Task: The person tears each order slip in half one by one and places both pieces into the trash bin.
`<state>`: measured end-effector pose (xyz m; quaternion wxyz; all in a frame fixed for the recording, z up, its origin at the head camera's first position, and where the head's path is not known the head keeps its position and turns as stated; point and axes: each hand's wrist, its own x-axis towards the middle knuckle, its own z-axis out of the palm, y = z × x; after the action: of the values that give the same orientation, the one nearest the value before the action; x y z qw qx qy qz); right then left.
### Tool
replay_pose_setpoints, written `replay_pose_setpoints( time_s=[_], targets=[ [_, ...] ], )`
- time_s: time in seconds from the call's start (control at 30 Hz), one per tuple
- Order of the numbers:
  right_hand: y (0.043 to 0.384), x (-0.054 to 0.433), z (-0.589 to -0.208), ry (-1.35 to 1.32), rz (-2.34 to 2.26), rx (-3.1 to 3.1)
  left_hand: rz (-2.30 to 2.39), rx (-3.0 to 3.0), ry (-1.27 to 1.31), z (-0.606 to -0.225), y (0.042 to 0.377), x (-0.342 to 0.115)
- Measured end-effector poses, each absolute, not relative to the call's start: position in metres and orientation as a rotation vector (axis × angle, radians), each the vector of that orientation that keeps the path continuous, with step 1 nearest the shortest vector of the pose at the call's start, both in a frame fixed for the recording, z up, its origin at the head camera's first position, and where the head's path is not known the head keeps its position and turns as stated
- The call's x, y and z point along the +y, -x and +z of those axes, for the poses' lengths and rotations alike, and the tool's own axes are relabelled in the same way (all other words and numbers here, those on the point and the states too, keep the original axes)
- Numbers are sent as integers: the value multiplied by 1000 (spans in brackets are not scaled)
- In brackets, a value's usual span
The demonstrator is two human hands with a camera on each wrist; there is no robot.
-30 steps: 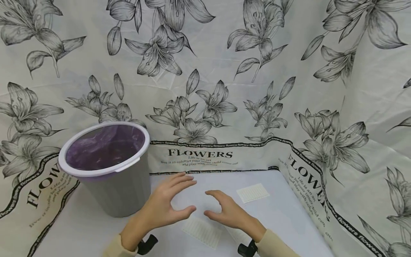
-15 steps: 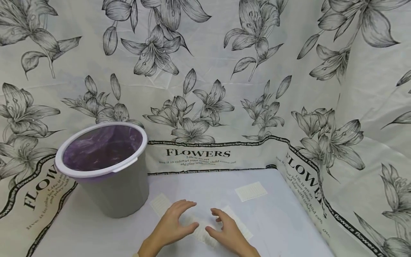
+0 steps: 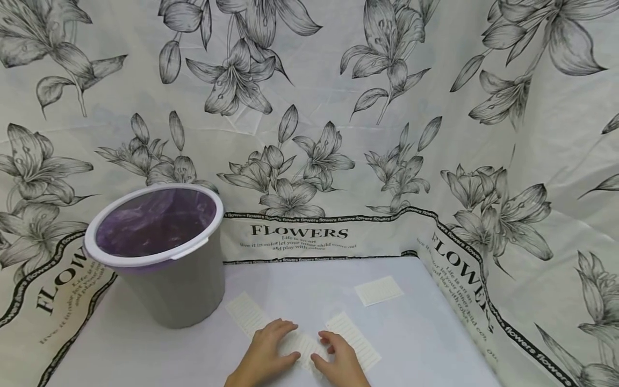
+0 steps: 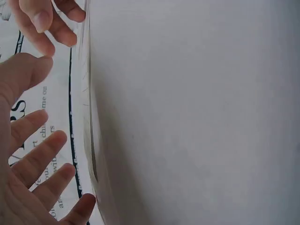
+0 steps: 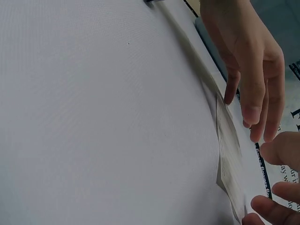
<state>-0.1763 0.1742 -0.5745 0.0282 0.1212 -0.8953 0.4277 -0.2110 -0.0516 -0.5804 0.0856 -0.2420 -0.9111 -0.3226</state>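
Several pale rectangular sheets with fine parallel rows lie on the white table; their kind cannot be told. In the head view, one middle sheet (image 3: 303,346) lies partly between the two hands. My left hand (image 3: 268,352) is over its left part, thumb apart from relaxed fingers, nothing held. My right hand (image 3: 340,361) is opposite, fingers slightly bent, beside another sheet (image 3: 355,341); contact cannot be told. A third sheet (image 3: 245,312) shows behind the left hand. In the left wrist view, the left hand (image 4: 33,159) has spread fingers. The right wrist view shows a slightly lifted sheet edge (image 5: 228,154).
A grey bucket (image 3: 179,290) with a white rim and purple liner stands at the left of the table (image 3: 425,333). Another pale sheet (image 3: 379,291) lies towards the back right. Flower-printed cloth (image 3: 309,156) hangs around the back and sides.
Both hands have come down and towards the front edge, and the sleeves have left the head view. Sheets that the hands covered now show more. No sheet has visibly moved.
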Motion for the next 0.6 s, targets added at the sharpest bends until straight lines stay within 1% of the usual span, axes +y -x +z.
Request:
replay_pose_setpoints(
  time_s=[0.6],
  targets=[
    [180,169,-578,-316,1106,-2850,-765,-2932,809,-571,213,-46]
  ],
)
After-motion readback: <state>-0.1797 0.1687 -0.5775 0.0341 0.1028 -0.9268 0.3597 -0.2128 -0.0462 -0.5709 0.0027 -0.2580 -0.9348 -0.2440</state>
